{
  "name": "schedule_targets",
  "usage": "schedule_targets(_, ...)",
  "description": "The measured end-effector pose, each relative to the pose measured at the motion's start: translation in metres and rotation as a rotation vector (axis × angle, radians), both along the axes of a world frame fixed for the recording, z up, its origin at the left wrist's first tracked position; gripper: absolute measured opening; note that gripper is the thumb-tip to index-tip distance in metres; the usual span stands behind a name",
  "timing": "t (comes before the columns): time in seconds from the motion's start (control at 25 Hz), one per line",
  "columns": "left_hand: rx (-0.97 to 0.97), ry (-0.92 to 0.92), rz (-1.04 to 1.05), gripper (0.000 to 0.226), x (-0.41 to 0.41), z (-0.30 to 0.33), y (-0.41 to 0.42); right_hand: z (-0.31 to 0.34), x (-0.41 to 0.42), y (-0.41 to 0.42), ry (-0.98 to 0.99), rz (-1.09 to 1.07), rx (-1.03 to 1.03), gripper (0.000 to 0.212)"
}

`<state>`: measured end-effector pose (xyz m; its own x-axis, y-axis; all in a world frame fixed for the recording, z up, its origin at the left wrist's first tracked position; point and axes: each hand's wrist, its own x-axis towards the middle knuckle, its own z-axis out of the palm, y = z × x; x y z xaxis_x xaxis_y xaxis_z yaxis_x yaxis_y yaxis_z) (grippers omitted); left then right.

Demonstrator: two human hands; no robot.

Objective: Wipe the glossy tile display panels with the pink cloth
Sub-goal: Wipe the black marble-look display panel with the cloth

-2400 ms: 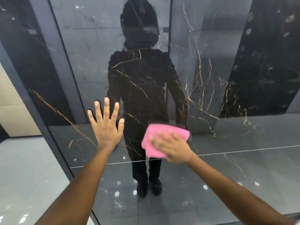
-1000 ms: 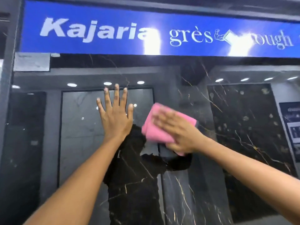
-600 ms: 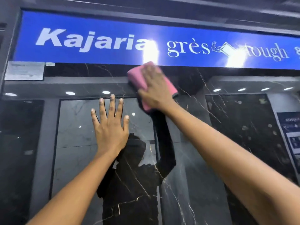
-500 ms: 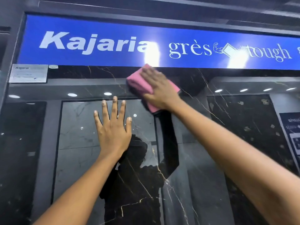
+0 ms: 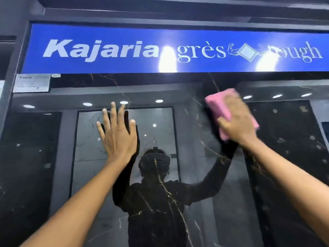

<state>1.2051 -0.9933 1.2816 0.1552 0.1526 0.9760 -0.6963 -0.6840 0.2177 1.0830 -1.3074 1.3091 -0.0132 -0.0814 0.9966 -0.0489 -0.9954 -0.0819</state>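
Right hand (image 5: pixel 237 122) pressing the folded pink cloth (image 5: pixel 219 106) flat has swept right and down from under the blue sign (image 5: pixel 110 50), starting fresh upper panel (image 5: pixel 195 157); left hand (image 5: pixel 118 138) stays spread, bracing.

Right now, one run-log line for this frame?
phase: wiping | right hand: presses pink cloth on glossy black tile panel, below blue sign | left hand: flat on panel, fingers spread

Right hand (image 5: pixel 237 122) hides most of blurred pink cloth (image 5: pixel 218 104).
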Motion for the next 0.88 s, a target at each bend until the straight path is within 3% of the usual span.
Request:
schedule_targets(0.04, -0.025, -0.019, -0.025, 0.054, -0.009, 0.002, -0.015, 0.012, -0.020, -0.015, -0.110, 0.077, 0.366, 0.071)
schedule_targets(0.08, -0.026, -0.036, -0.041, 0.053, -0.017, 0.005, -0.034, 0.016, -0.025, -0.017, -0.130, 0.126, 0.602, 0.067)
schedule_targets(0.12, -0.021, -0.039, -0.049, 0.053, -0.022, 0.007, -0.051, 0.013, -0.022, 0.003, -0.077, 0.177, 0.584, 0.064)
schedule_targets(0.16, -0.027, -0.022, -0.047, 0.052, -0.025, 0.007, -0.065, 0.003, -0.008, 0.025, -0.006, 0.226, 0.342, 0.065)
schedule_targets(0.24, -0.051, 0.032, 0.023, 0.054, -0.021, 0.004, -0.085, -0.030, 0.019, 0.051, 0.256, 0.197, -0.493, 0.069)
schedule_targets(0.28, -0.045, 0.043, 0.087, 0.055, -0.016, 0.000, -0.088, -0.032, 0.024, 0.044, 0.288, 0.099, -0.761, 0.072)
schedule_targets(0.32, -0.030, 0.042, 0.140, 0.056, -0.013, -0.003, -0.089, -0.015, 0.023, 0.027, 0.230, 0.041, -0.834, 0.074)
schedule_targets(0.36, -0.016, 0.034, 0.173, 0.056, -0.010, -0.006, -0.088, 0.010, 0.017, 0.007, 0.145, 0.062, -0.703, 0.074)
schedule_targets(0.48, 0.008, 0.029, 0.216, 0.056, -0.009, -0.008, -0.086, 0.083, -0.016, -0.023, -0.049, 0.112, 0.227, 0.067)
schedule_targets(0.52, 0.006, 0.030, 0.225, 0.056, -0.009, -0.008, -0.087, 0.096, -0.018, -0.017, -0.059, 0.108, 0.364, 0.068)
schedule_targets(0.56, 0.002, 0.031, 0.230, 0.056, -0.010, -0.008, -0.088, 0.103, -0.014, -0.001, -0.035, 0.114, 0.280, 0.072)
schedule_targets(0.6, 0.000, 0.034, 0.233, 0.056, -0.011, -0.009, -0.088, 0.103, -0.006, 0.019, 0.056, 0.127, 0.011, 0.076)
schedule_targets(0.68, 0.008, 0.020, 0.233, 0.055, -0.011, -0.010, -0.087, 0.075, 0.021, 0.057, 0.416, 0.071, -0.700, 0.076)
schedule_targets(0.72, 0.006, 0.011, 0.229, 0.055, -0.010, -0.010, -0.086, 0.067, 0.026, 0.062, 0.494, 0.004, -0.943, 0.075)
schedule_targets(0.76, 0.002, 0.007, 0.226, 0.055, -0.009, -0.010, -0.085, 0.074, 0.021, 0.053, 0.501, -0.047, -1.029, 0.076)
schedule_targets(0.8, 0.000, 0.005, 0.223, 0.054, -0.009, -0.011, -0.085, 0.090, 0.014, 0.039, 0.413, -0.056, -0.904, 0.079)
schedule_targets(0.88, 0.000, 0.001, 0.218, 0.054, -0.008, -0.012, -0.086, 0.116, -0.003, 0.003, 0.215, -0.051, -0.383, 0.082)
